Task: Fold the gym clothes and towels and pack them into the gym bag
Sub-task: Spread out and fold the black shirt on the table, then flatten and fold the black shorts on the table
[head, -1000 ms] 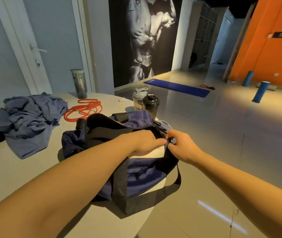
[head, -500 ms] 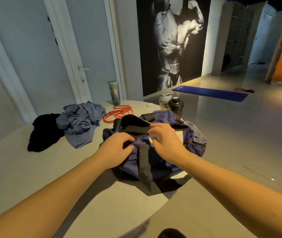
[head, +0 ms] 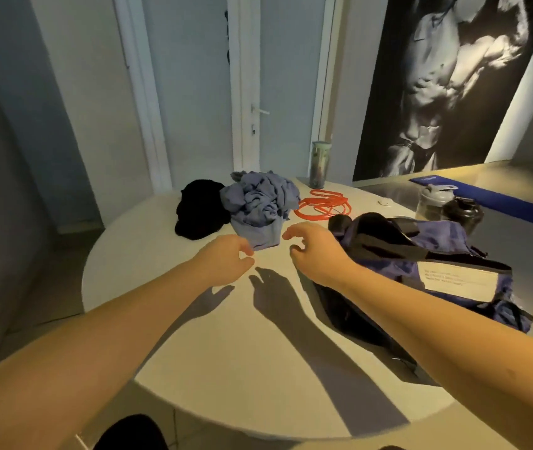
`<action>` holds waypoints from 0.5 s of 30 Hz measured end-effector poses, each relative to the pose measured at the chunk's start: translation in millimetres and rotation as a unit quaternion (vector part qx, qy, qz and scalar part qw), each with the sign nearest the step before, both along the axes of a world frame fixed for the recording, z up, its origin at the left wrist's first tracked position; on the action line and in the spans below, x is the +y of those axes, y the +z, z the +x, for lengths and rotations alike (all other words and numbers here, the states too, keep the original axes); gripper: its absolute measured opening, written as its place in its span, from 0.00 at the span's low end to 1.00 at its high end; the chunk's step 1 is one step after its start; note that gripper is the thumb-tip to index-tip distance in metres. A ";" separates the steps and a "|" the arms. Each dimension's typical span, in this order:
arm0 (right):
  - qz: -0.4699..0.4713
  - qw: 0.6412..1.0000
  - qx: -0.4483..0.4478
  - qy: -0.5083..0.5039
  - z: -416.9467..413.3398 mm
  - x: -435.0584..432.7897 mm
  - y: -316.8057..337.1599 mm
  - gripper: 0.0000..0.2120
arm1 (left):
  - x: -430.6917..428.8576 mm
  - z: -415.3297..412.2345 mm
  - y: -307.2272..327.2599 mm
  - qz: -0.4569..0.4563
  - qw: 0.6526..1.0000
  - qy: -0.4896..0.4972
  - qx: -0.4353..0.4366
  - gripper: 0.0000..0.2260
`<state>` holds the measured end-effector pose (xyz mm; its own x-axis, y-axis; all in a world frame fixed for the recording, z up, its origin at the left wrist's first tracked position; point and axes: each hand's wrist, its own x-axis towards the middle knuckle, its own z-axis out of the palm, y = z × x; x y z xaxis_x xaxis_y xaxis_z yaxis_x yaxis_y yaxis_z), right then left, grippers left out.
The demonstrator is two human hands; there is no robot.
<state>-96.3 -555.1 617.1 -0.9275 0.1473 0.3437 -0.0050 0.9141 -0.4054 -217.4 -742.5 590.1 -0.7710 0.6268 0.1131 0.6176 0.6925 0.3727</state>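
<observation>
1. The gym bag (head: 446, 248), blue-purple with black straps and trim, is seen slumped at the right side of the round pale table (head: 226, 352), its top gaping.
2. A crumpled blue-grey heap of clothes (head: 260, 203) lies at the table's far side, touching a black garment (head: 198, 209) on its left. An orange cord (head: 323, 207) is coiled between heap and bag.
3. A white label (head: 459, 280) on the bag carries lines of print too small to be read.
4. The left hand (head: 226, 261) is held empty, fingers loosely curled, just beside the heap's near hem; contact cannot be told. The right hand (head: 317, 251) is spread and relaxed, holding nothing, between heap and bag.
5. The bag's inside is lost in shadow, and two shaker bottles (head: 433, 203) behind it are partly hidden.
</observation>
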 end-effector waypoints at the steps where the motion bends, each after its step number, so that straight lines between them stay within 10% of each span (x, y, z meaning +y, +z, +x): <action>1: -0.004 1.000 -0.020 0.003 -18.3 -8.5 -1.6 0.18 | -10.2 -16.8 -4.2 0.003 1.000 0.012 -0.008 0.15; 15: 0.014 0.986 -0.163 0.028 -296.0 -96.3 -76.5 0.25 | -63.9 -225.3 -76.7 0.018 0.996 0.088 0.026 0.29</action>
<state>-392.2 -651.5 540.6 -0.9958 0.0875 0.0281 0.0710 0.9270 -0.3682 -442.7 -806.4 513.4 -0.8606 0.4780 0.1760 0.5077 0.7778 0.3705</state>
